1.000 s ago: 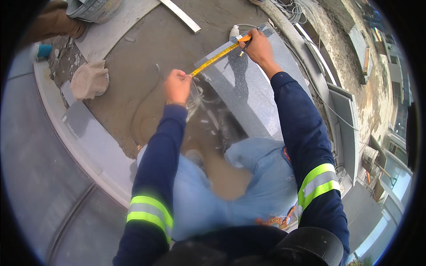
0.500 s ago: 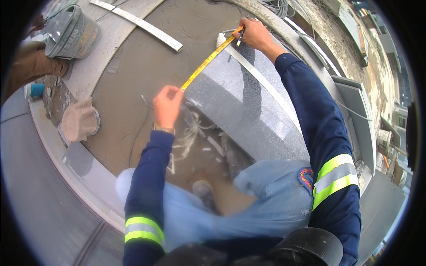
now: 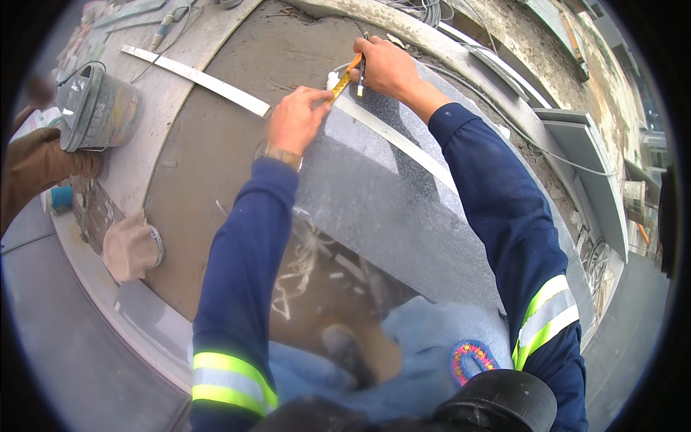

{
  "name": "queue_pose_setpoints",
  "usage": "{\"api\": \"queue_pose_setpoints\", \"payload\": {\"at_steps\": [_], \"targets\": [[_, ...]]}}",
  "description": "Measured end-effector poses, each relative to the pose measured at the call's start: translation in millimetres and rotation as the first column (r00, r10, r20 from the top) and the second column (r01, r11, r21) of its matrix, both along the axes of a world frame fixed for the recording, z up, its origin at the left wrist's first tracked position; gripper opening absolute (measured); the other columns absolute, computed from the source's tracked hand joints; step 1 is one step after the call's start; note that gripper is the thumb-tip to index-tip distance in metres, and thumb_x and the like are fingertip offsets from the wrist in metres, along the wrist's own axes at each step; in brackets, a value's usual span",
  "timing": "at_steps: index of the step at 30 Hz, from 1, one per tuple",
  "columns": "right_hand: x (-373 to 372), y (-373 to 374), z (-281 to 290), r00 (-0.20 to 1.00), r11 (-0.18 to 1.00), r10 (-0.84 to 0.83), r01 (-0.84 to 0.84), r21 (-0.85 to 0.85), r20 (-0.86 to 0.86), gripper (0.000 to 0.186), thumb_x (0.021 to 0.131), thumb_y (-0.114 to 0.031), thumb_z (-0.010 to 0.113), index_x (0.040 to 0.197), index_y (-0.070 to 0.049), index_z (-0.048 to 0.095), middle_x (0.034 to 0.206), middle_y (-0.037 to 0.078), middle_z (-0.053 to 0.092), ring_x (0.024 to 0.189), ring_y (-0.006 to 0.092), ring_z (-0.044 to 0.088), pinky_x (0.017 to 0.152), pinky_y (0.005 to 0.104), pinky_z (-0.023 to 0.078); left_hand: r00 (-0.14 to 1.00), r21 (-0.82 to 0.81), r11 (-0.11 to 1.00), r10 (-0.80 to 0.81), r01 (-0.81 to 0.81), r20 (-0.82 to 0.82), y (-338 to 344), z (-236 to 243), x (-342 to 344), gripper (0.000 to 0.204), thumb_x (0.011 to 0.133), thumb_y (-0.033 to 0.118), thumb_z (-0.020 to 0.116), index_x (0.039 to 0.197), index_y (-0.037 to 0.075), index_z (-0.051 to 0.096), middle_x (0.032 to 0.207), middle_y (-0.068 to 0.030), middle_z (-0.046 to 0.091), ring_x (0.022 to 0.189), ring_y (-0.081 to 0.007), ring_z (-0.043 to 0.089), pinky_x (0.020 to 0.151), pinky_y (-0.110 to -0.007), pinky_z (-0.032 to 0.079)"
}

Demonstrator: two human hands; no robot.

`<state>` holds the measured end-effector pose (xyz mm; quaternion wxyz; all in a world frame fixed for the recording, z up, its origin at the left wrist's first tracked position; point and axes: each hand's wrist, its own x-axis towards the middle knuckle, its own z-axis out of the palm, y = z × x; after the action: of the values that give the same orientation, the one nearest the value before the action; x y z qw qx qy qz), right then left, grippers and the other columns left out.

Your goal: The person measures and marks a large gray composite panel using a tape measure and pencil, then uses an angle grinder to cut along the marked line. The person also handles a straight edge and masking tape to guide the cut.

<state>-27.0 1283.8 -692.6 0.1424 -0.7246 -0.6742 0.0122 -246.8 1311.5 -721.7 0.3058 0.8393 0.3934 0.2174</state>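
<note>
A yellow tape measure (image 3: 341, 87) runs short between my hands over a speckled grey stone slab (image 3: 378, 212). My left hand (image 3: 295, 115) is closed on the tape's lower end near the slab's upper edge. My right hand (image 3: 389, 68) grips the tape's orange upper end and a dark pencil-like marker (image 3: 360, 75). A long white strip (image 3: 396, 144) lies along the slab beneath them. A small white object (image 3: 332, 79) sits just beside the tape, partly hidden.
Wet grey mud (image 3: 209, 144) surrounds the slab, with another white strip (image 3: 194, 76), a bucket (image 3: 108, 108), a cloth-covered pail (image 3: 129, 248) and cable coils (image 3: 417, 11). Stacked grey panels (image 3: 586, 165) stand at right. A co-worker's brown-clad leg (image 3: 36, 169) is at left.
My left hand has moved up toward my right, shortening the stretch of tape between them. The right hand has shifted slightly left, and the view takes in more of the left side.
</note>
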Motion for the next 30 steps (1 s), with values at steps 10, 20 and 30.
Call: {"api": "queue_pose_setpoints", "payload": {"at_steps": [10, 20, 30], "targets": [[12.9, -39.9, -47.0, 0.978, 0.957, 0.055, 0.006, 0.290, -0.201, 0.060, 0.084, -0.040, 0.078, 0.131, -0.008, 0.059, 0.125, 0.016, 0.063, 0.117, 0.0374, 0.058, 0.102, 0.0447, 0.046, 0.995, -0.157, 0.983, -0.102, 0.097, -0.021, 7.3, -5.2, 18.1, 0.034, 0.089, 0.017, 0.065, 0.121, 0.024, 0.074, 0.103, -0.0078, 0.066, 0.092, -0.0264, 0.065, 0.084, -0.035, 0.050], [-30.8, -83.9, -39.0, 0.719, 0.871, 0.210, 0.169, 0.460, -0.662, 0.024, 0.093, -0.022, 0.064, 0.104, -0.001, 0.070, 0.089, 0.011, 0.071, 0.075, 0.0232, 0.068, 0.068, 0.0328, 0.054, 0.996, -0.310, 0.947, -0.071, 0.087, 0.060, 15.5, -12.6, 22.9, 0.037, 0.082, 0.008, 0.069, 0.117, 0.020, 0.076, 0.096, -0.0111, 0.063, 0.091, -0.0276, 0.063, 0.087, -0.036, 0.050], [-39.4, -62.0, -46.7, 0.589, 0.947, 0.069, 0.216, 0.239, -0.805, 0.021, 0.082, -0.017, 0.075, 0.078, 0.000, 0.063, 0.065, 0.005, 0.063, 0.059, 0.0093, 0.056, 0.056, 0.0285, 0.047, 0.985, -0.530, 0.845, 0.145, -0.075, 0.093, 15.8, -10.5, 19.8, 0.018, 0.081, 0.004, 0.078, 0.096, -0.004, 0.072, 0.085, -0.0055, 0.069, 0.078, -0.0119, 0.064, 0.075, -0.026, 0.053]]}}
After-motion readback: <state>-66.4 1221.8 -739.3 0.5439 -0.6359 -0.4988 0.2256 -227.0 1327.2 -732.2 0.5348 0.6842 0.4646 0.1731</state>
